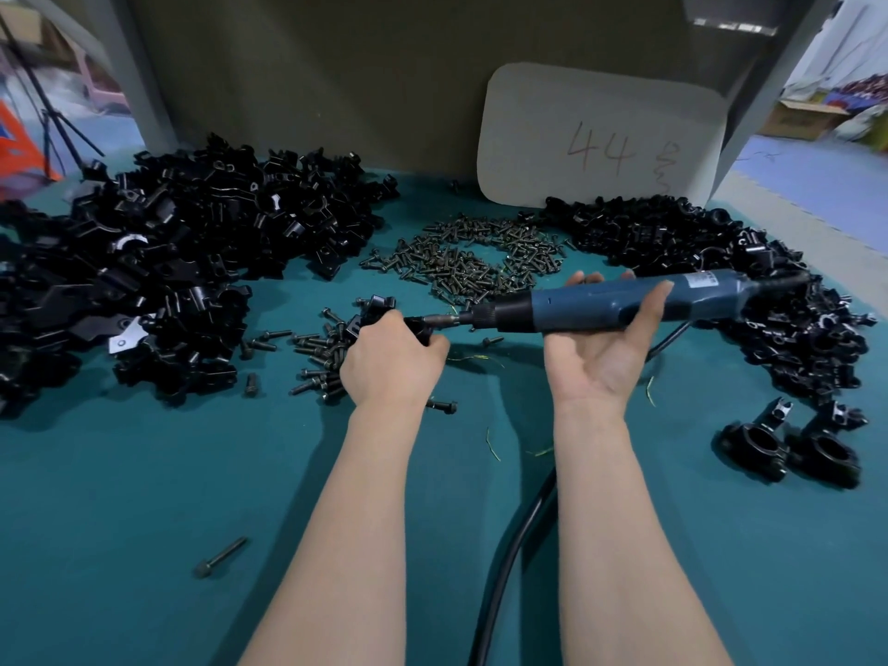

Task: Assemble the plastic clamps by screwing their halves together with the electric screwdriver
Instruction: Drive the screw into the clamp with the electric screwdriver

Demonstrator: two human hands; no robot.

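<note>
The black plastic clamp [417, 328] sits in the grip of the left hand [389, 362], mostly hidden by the curled fingers and thumb, so its halves cannot be told apart. The bit of the electric screwdriver [600, 302] meets it from the right. The tool lies level across the upturned right hand [596, 358], with fingers and thumb wrapped round its blue body. Its black cable [504, 560] runs beneath the right forearm to the near edge.

Just left of the left hand lie long bolts [317, 350], scattered on the teal table [144, 497]. Beyond both hands is a heap of short screws [471, 257]. A big pile of clamp parts [168, 242] lies far left, and another pile [721, 252] lies behind and to the right of the right hand. Two assembled clamps [788, 449] stand to the right of the right wrist. A single bolt [221, 557] lies left of the left forearm. A card marked 44 [600, 137] leans at the back.
</note>
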